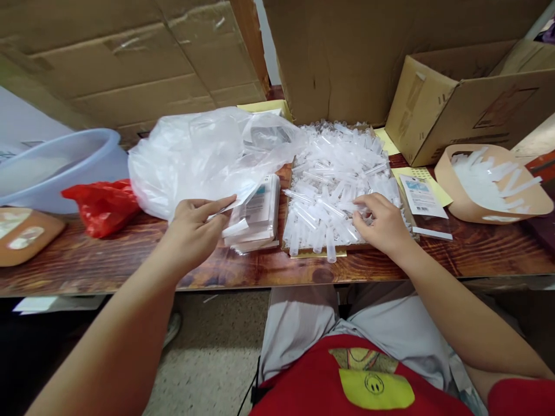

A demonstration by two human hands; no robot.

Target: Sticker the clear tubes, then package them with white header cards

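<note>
Your right hand [382, 224] rests on the heap of clear plastic tubes [333, 173], fingers curled and closing on one at its left fingertips, its long axis unclear. Your left hand [195, 226] pinches a flat white packet [232, 202] above the packet stack [256, 215], just left of the heap.

A heap of clear plastic tubes [333, 179] lies jumbled under my right fingers [359, 222]; my left fingers [217, 209] pinch a flat packet [232, 205] above the stack of packets [255, 216].

L hand [195, 222] pinching clear packet [243, 199], R hand [379, 222] in tube pile [333, 173] — wooden bench [130, 260]
</note>
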